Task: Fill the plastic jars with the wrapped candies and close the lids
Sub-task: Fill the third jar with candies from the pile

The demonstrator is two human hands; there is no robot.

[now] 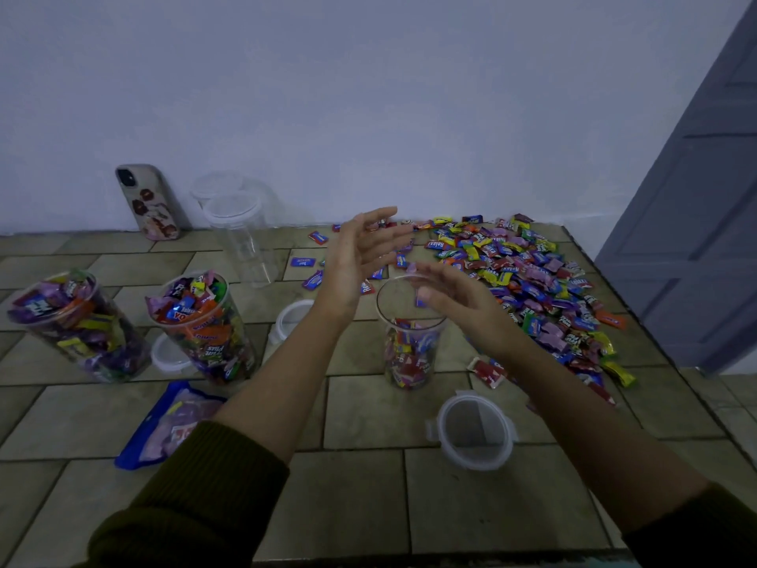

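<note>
Left hand (360, 256) is hovering wide open, fingers spread, holding nothing, just left of the open jar (409, 354). Right hand (454, 299) is reaching over that jar's mouth with a blue wrapper (420, 302) at its fingertips; motion blur, so I cannot tell whether it is pinching it. Pale wall (368, 96) is running behind, and a grey panelled door (696, 219) is standing at right. Everything is sitting on a tan tiled surface (368, 412). Candy pile (532, 280) is spreading across its right side, blue wrappers reading "relax". Two full jars are standing lidless at left: the outer one (78, 325), and the inner one (205, 330) showing "Fruit Plus" upside down. The open jar is standing upright at centre, long axis vertical, mouth up, partly filled. Empty clear jars (241, 231) are standing by the wall. Blue candy bag (159, 432) is lying under the left forearm. Phone (149, 202) is leaning on the wall. Clear lid (475, 432) is lying near the open jar, toward the front edge.
</note>
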